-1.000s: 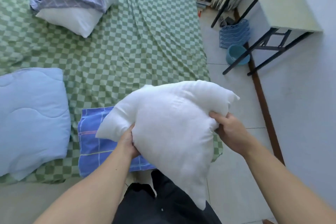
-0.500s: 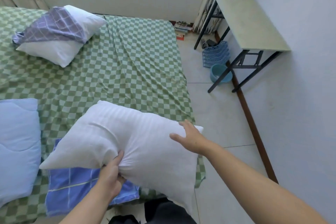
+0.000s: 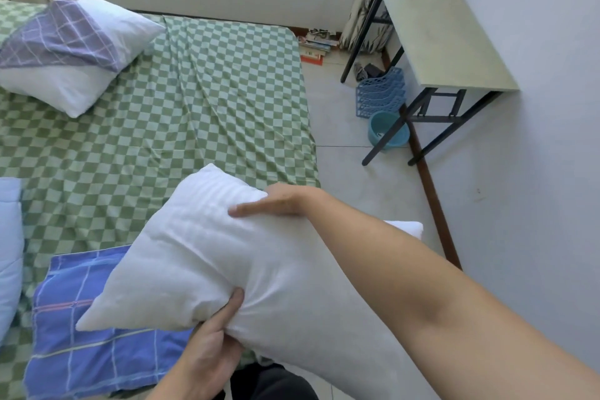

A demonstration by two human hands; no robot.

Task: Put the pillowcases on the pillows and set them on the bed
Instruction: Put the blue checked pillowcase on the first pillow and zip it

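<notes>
- Two pillows show: a bare white pillow (image 3: 207, 256) held in the air over the near corner of the bed (image 3: 207, 101), and a second pillow (image 3: 78, 55) lying on the bed at 10 o'clock, half covered by a purple checked pillowcase (image 3: 61, 39).
- Two pillowcases: the purple one, and a blue plaid pillowcase (image 3: 87, 334) flat on the bed at 7 o'clock, partly under the held pillow.
- The held pillow's long axis runs from 8 o'clock to 3 o'clock, one corner pointing low left, the far end hidden behind the right forearm.
- The left hand (image 3: 207, 351) grips the pillow's lower edge from beneath, at 6 o'clock, fingers curled into the fabric.
- The right hand (image 3: 276, 201) lies on the pillow's upper edge at 12 o'clock, thumb straight along the top; its other fingers are hidden behind the pillow, so I cannot tell whether they curl.
- One pale blue quilt (image 3: 9, 247) at 9 o'clock.
- One table (image 3: 438, 32) at 2 o'clock, a blue rack (image 3: 380, 94) and a teal basin (image 3: 386, 130) beneath it.
</notes>
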